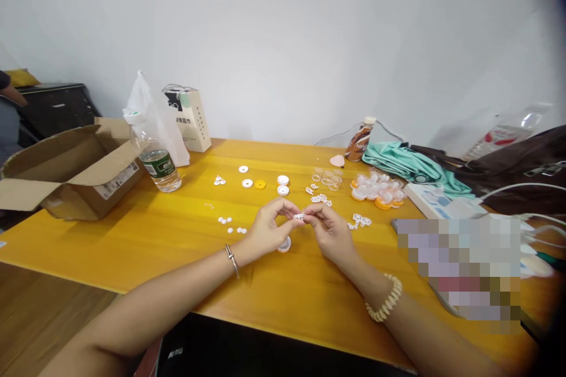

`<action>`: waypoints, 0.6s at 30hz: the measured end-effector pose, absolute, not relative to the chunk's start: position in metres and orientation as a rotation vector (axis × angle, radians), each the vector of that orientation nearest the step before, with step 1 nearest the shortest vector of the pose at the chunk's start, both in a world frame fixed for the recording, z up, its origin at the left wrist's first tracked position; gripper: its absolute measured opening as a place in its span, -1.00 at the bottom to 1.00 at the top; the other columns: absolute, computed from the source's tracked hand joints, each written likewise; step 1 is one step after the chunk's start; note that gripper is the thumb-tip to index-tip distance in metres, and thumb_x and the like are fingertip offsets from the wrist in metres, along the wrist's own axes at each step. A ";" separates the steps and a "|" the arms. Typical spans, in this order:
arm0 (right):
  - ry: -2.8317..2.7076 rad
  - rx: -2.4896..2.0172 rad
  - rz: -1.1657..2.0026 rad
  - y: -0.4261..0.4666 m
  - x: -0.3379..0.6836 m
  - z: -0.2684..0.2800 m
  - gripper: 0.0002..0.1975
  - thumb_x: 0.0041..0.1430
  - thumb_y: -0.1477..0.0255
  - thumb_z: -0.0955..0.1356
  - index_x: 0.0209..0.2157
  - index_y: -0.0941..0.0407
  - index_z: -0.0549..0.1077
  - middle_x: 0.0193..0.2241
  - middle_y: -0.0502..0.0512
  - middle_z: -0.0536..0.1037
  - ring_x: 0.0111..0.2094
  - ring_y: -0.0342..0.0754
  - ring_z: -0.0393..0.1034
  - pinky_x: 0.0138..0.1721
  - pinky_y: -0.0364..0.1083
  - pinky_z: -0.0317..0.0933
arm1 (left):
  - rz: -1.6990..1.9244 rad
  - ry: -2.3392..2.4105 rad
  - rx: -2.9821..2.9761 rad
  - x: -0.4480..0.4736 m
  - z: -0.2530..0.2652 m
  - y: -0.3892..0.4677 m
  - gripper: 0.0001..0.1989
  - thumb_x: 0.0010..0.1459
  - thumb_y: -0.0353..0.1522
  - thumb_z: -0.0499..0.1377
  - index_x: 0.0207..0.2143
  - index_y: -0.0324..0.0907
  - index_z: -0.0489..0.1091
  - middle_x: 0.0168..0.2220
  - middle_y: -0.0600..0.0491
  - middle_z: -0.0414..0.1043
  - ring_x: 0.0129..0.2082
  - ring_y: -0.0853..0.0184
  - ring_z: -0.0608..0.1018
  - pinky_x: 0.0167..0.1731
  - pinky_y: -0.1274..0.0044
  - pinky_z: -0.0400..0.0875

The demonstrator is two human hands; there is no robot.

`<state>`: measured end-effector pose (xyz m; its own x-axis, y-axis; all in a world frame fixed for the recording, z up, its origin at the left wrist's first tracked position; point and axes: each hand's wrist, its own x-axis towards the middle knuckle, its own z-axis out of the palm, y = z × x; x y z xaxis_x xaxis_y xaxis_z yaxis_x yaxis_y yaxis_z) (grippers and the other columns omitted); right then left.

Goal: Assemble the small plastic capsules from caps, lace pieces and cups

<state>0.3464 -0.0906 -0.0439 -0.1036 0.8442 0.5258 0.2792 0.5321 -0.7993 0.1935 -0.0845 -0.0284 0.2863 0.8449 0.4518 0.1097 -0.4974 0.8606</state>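
left hand: pinching a white part, seemingly openwork
right hand: pinching the same part
table: round container, partly hidden by left hand

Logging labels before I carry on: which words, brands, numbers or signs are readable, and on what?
"超市": paper bag, preceding characters unclear.
"NES", rest unclear: brown bottle.
Too small or blurred: the bag's vertical print; labels on water bottle and carton; red lettering on clear bottle; white letters on the black surface below.
No number is legible.
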 end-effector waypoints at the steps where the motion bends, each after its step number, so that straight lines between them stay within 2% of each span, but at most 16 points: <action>1: -1.632 -0.950 0.662 -0.090 0.346 -0.044 -0.94 0.07 0.40 0.27 -0.41 0.08 0.35 -0.45 0.03 0.46 -0.39 -0.09 0.36 -0.29 -0.07 0.28 | 1.283 0.860 1.838 0.193 -0.027 -0.085 -0.90 0.00 -0.38 0.18 -0.41 -0.24 0.33 -0.41 0.04 0.38 -0.36 0.41 0.42 -0.27 0.56 0.32; 5: -1.615 -0.931 0.730 -0.090 0.346 -0.042 -0.90 0.07 0.35 0.30 -0.38 0.08 0.36 -0.42 0.04 0.47 -0.36 -0.09 0.37 -0.29 -0.09 0.27 | 1.318 0.811 1.836 0.190 -0.025 -0.084 -0.90 0.00 -0.39 0.17 -0.42 -0.24 0.33 -0.42 0.05 0.35 -0.36 0.42 0.41 -0.28 0.57 0.32; 13: -1.712 -0.998 0.552 -0.095 0.349 -0.043 -0.90 0.11 0.37 0.26 -0.40 0.09 0.36 -0.45 0.03 0.46 -0.40 -0.09 0.36 -0.33 -0.11 0.24 | 1.200 0.822 1.721 0.192 -0.029 -0.083 -0.84 -0.03 -0.35 0.20 -0.39 -0.25 0.33 -0.40 0.04 0.39 -0.37 0.42 0.43 -0.29 0.57 0.33; 18: -1.736 -0.992 0.571 -0.093 0.350 -0.044 -0.88 0.12 0.36 0.25 -0.43 0.09 0.36 -0.46 0.03 0.46 -0.40 -0.08 0.36 -0.32 -0.09 0.25 | 1.189 0.816 1.703 0.193 -0.030 -0.085 -0.86 -0.02 -0.36 0.20 -0.41 -0.26 0.33 -0.42 0.05 0.39 -0.38 0.43 0.43 -0.31 0.57 0.33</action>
